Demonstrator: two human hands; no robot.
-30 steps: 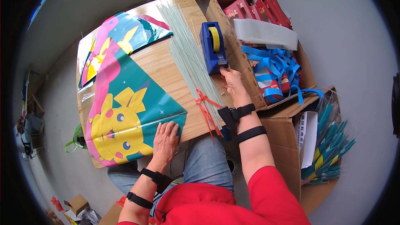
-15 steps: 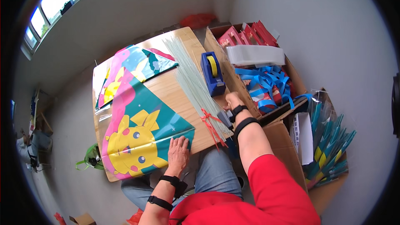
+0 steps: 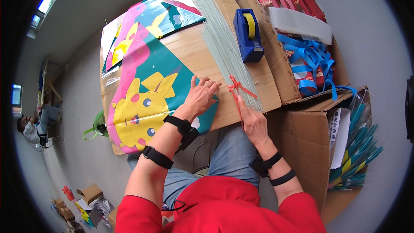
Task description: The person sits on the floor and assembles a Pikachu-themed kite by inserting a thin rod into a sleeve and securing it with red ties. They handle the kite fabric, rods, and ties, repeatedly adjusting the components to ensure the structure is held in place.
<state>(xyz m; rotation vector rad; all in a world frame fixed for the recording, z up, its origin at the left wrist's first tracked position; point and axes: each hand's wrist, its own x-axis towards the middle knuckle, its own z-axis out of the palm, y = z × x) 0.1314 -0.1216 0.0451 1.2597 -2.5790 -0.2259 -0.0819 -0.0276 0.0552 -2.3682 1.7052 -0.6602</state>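
Note:
A pennant-shaped sheet [image 3: 172, 73], teal and pink with a yellow cartoon animal, lies on the wooden table. Over its right corner is my left hand [image 3: 199, 98], its fingers spread and reaching toward the thin rods. The long bundle of pale green rods [image 3: 220, 39] runs down the table's right side, with a red tie [image 3: 235, 85] around its lower part. My right hand [image 3: 254, 123] is at the near end of the bundle, beside the tie. One finger points up along the tie while the others curl in; what they grip is hidden.
More folded printed sheets [image 3: 172, 19] lie at the far left. A blue tape dispenser [image 3: 249, 39] stands right of the rods. Beside the table, a cardboard box [image 3: 269, 39] holds red packets and blue ribbon [image 3: 308, 58]. Bundled teal pieces [image 3: 355, 146] stand at the lower right.
My right hand has come from beside the tape dispenser to the near end of the rods. My left hand has left its flat place on the sheet's corner and shifted toward the rods.

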